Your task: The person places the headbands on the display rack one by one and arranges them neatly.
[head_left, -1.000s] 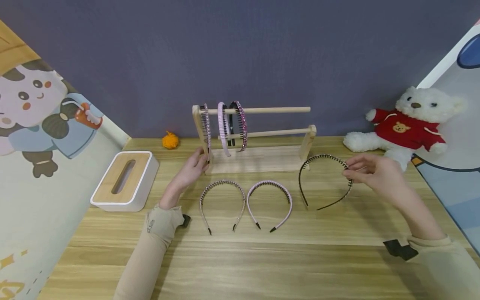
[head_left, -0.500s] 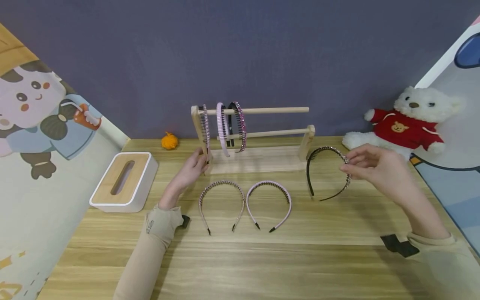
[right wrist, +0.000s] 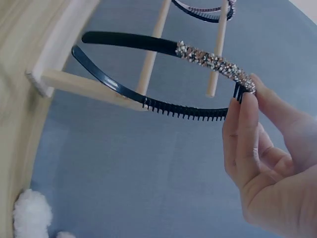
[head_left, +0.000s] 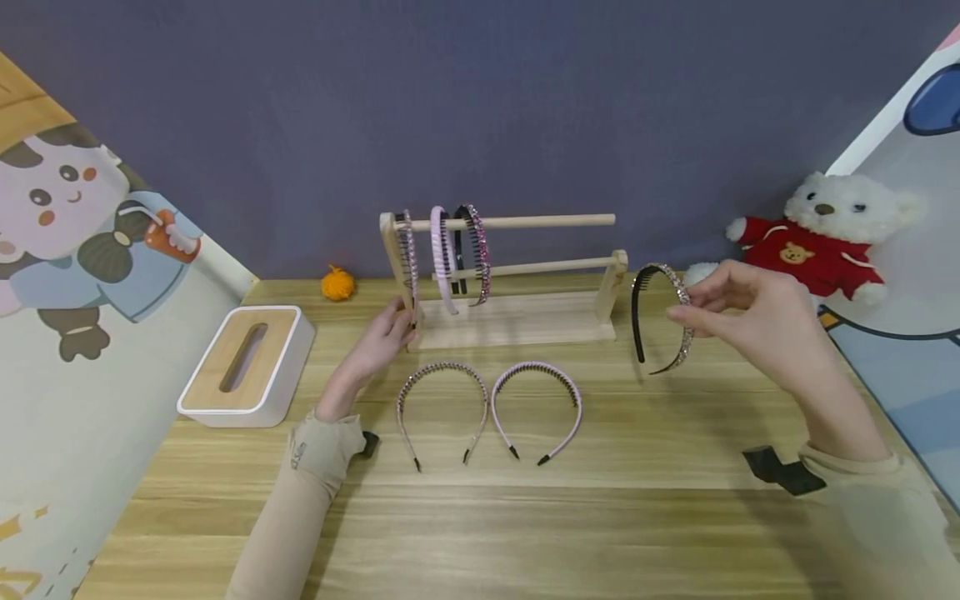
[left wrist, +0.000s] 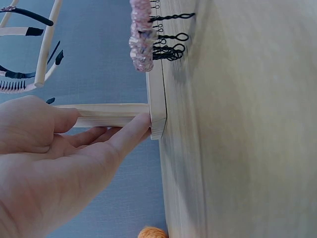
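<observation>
Off the right end of the wooden headband stand (head_left: 517,323), my right hand (head_left: 765,321) pinches a black toothed headband (right wrist: 213,62) with a rhinestone top. Its two ends point down in the head view, and it is above the table. My left hand (head_left: 375,340) holds the foot of the stand's left upright (left wrist: 109,115), thumb on one side and fingers on the other. Several headbands hang at the left of the rods, among them a pale pink one (head_left: 440,262) and a pink rhinestone one (head_left: 481,250). A beaded headband (head_left: 447,365) and a lilac headband (head_left: 534,365) lie on the table.
A white tissue box (head_left: 292,367) with a wooden lid stands at the left. Behind it lies a small orange ball (head_left: 338,284). At the back right sits a white teddy bear (head_left: 806,250) in a red sweater. A dark panel (head_left: 525,108) rises behind the stand.
My right hand has lifted the rhinestone headband slightly and turned it so it appears narrower, more edge-on. My left hand stays at the stand's upright.
</observation>
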Demonstrator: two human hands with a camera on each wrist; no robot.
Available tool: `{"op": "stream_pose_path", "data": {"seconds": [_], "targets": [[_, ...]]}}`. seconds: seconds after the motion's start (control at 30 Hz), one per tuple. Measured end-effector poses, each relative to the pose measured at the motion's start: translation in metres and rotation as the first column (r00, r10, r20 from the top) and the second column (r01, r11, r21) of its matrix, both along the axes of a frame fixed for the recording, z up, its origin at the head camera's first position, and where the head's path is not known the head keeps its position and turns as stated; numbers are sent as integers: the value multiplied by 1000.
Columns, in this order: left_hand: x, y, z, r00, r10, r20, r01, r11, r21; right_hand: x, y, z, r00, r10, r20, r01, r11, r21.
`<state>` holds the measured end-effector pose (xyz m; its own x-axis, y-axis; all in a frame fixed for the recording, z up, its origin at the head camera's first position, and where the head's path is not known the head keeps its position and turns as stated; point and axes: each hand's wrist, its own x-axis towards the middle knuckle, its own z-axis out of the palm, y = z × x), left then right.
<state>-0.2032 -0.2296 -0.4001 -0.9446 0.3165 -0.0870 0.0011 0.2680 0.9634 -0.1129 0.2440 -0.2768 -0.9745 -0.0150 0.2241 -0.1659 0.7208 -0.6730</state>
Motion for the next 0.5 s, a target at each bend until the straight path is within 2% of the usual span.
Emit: {"op": "stream_pose_path", "data": {"seconds": [0.27, 0.5], "targets": [[0, -1, -1, 1000, 8, 5, -8, 1000, -12, -6, -11, 15, 993, 20, -112, -30, 996, -83], [-1, -1, -2, 1000, 3, 0, -3, 1000, 4, -12, -21, 30, 984, 23, -174, -46, 990, -133]]}}
